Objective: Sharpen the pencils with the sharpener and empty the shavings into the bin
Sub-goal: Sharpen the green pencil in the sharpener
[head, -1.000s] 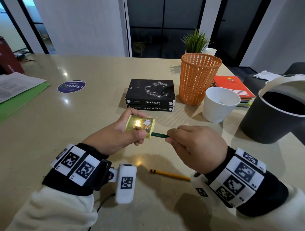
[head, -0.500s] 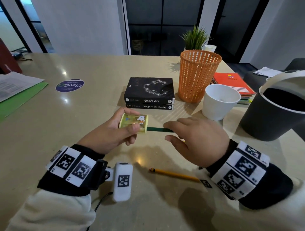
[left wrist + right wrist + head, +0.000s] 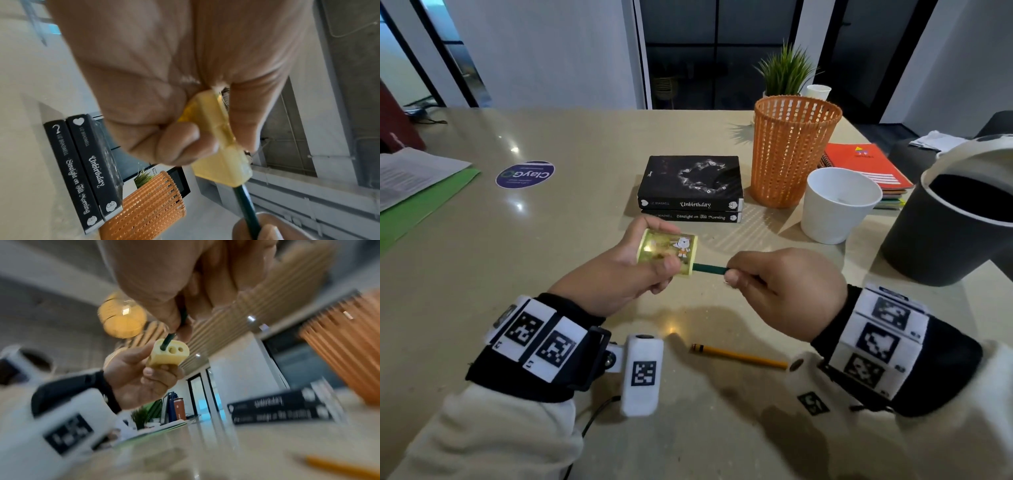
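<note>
- The left hand (image 3: 619, 274) curls round the small yellow translucent plastic sharpener (image 3: 669, 251); the right hand (image 3: 780, 291) pinches the dark green pencil (image 3: 709, 269), its tip in an outer hole of the sharpener.
- Since a second ago the right hand has rolled over on the pencil: likely a sharpening twist, mid-step.
- A yellow wooden pencil (image 3: 739, 356) lies on the beige table (image 3: 551, 240) just nearer than the sharpener; the dark round bin (image 3: 941, 236) stands to its right.
- Pencil tip and shavings are hidden.
</note>
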Available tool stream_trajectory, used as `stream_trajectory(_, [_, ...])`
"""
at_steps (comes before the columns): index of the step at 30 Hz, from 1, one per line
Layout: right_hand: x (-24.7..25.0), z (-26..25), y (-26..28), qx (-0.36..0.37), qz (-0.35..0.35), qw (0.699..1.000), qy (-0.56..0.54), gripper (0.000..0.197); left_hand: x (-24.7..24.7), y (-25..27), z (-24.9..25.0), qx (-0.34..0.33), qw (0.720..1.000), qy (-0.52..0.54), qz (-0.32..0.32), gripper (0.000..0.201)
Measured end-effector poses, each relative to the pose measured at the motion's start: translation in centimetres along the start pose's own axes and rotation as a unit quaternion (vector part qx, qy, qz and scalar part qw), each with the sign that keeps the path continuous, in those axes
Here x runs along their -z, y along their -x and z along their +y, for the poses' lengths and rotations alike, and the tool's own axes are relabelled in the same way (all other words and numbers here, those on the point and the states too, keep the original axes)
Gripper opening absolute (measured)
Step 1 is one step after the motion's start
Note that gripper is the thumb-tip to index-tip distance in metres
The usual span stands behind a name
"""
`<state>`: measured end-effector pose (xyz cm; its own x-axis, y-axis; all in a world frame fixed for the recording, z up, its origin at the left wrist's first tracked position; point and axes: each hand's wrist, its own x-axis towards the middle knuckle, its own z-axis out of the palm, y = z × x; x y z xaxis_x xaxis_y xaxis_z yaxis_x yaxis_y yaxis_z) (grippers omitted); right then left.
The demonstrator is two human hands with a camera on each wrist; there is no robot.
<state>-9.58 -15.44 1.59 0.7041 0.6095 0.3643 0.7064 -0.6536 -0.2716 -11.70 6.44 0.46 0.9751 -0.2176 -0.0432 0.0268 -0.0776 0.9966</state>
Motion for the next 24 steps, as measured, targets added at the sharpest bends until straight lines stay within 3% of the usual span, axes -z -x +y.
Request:
stream_trajectory(3, [0.0,0.4,-0.2,-0.066,-0.112,0.987,-0.099,0.026,-0.1,0.1,0.1,-0.021,0.998,-0.062,0.006,0.046])
stream_trajectory(7, [-0.1,-0.1,0.1,-0.004,-0.044,0.998,0.049,0.031,0.0,0.1,-0.4,0.012,1.0,-0.017,0.014,0.038])
stream_trajectory(9, [-0.4,0.2,0.1,0.058,-0.006,0.987,0.152,0.018,0.1,0.0,-0.8,0.033,0.999,0.027,0.018,0.036])
stream_trajectory(12, [-0.5,0.5,0.2,0.092,0.008,0.973,0.213,0.035,-0.4,-0.1,-0.9,0.044,0.995,0.086,0.027,0.036])
stream_trajectory(14, [-0.2,0.1,0.2,0.074,0.006,0.972,0.224,0.015,-0.7,-0.4,-1.0,0.051,0.991,0.119,0.027,0.035])
stream_trajectory(18, [0.1,-0.4,0.0,0.044,0.003,0.981,0.19,0.03,-0.9,-0.7,-0.7,0.058,0.991,0.123,0.016,0.028])
stream_trajectory(21, [0.1,-0.3,-0.2,0.026,-0.002,0.988,0.153,0.03,-0.4,-0.7,-0.5,0.045,0.995,0.084,0.001,0.043])
stream_trajectory(24, [0.2,-0.3,-0.7,-0.007,-0.065,0.993,0.093,0.031,0.0,-0.7,-0.3,0.013,1.0,-0.002,-0.009,0.055])
